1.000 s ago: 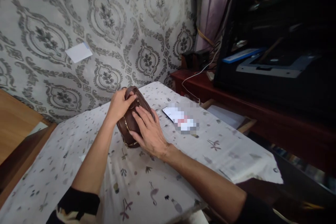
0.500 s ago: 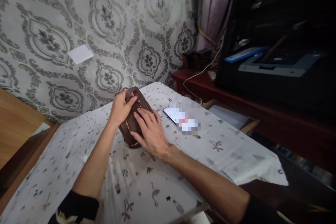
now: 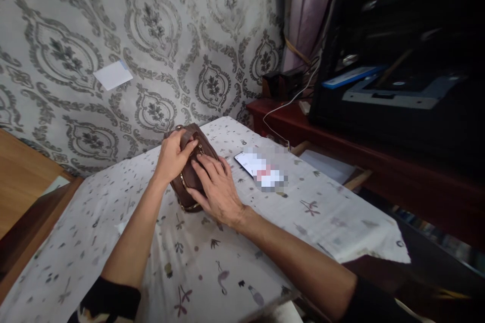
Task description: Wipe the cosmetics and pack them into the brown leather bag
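A small brown leather-like handbag with gold chain or zip trim rests on the patterned tablecloth. My left hand is closed around its upper left part, near a short brown strap, with the thumb bent over the top. Flat against the bag's near right face lies my right hand, fingers apart and stretched out, touching the surface. The fingers of my left hand behind the strap are hidden. A phone with a lit, partly blurred screen lies to the right of the bag.
A patterned wall with a white paper stands behind the table. At the right, a dark screen sits on a reddish-brown cabinet, with a white cable and an open drawer. A wooden panel edges the left.
The whole view has shifted slightly. Both hands keep nearly the same places on the handbag, and the phone has stayed put.
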Tool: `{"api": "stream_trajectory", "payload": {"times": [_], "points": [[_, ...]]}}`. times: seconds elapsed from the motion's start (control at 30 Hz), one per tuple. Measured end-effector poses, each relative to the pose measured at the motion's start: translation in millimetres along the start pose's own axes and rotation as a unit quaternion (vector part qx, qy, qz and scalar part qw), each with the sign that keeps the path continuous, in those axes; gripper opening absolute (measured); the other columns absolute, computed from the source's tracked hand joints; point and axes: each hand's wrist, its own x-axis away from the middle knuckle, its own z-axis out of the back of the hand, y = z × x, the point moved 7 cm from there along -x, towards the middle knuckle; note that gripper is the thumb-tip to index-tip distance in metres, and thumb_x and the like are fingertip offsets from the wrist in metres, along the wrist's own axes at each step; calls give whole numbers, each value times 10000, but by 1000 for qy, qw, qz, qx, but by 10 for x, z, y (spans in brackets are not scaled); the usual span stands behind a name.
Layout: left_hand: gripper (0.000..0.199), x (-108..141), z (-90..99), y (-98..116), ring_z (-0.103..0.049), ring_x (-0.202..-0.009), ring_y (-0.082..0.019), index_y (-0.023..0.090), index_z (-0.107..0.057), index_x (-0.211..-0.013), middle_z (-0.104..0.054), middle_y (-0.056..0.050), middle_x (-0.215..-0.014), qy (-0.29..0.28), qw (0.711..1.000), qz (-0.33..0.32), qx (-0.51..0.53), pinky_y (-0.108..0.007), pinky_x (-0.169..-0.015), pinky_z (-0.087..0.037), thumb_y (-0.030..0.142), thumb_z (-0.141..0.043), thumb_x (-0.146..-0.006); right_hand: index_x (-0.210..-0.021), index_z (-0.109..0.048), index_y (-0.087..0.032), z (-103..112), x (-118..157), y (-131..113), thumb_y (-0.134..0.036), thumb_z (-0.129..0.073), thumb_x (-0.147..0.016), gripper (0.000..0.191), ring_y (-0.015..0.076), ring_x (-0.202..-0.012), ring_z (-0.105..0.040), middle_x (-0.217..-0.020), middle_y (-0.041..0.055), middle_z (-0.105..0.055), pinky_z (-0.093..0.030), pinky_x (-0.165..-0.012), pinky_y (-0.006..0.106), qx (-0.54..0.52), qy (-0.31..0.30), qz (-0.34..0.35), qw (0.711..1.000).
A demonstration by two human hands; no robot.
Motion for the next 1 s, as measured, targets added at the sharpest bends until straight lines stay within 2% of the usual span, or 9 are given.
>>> {"api": "stream_trajectory", "payload": {"times": [0.5, 0.7, 0.87, 1.0], "points": [[155, 83, -6, 55, -593, -749, -178, 200, -578, -754, -623, -5, -770, -27, 999, -14, 12, -291, -709, -443, 304, -632, -856, -1438, -487, -86, -14, 1, 16, -419, -524, -968, 576, 324, -1395, -386, -1430, 218, -523, -248, -1184, 562, -9, -15, -2, 1000], [130, 83, -28, 28, -604, -775, -189, 197, -610, -806, -643, -15, -811, -41, 998, 24, 35, -304, -745, -464, 317, -629, -851, -1439, -490, -93, -22, 2, 29, -437, -501, -978, 575, 324, -1392, -390, -1432, 218, -526, -252, -1184, 563, 0, -18, -5, 1000], [165, 110, 163, -26, -623, -970, -226, 205, -673, -947, -685, -46, -979, -50, 997, 19, 50, -347, -898, -474, 296, -650, -811, -1433, -497, -104, -28, 6, 36, -448, -472, -993, 559, 323, -1398, -393, -1457, 211, -512, -256, -1181, 554, 7, -15, -1, 1000], [167, 181, 373, -174, -638, -927, -217, 203, -673, -909, -707, -36, -950, -40, 995, 57, 66, -347, -891, -479, 251, -660, -750, -1423, -509, -96, -26, 10, 27, -432, -468, -1001, 541, 319, -1403, -390, -1456, 208, -515, -226, -1192, 552, 12, -11, -1, 1000]]}}
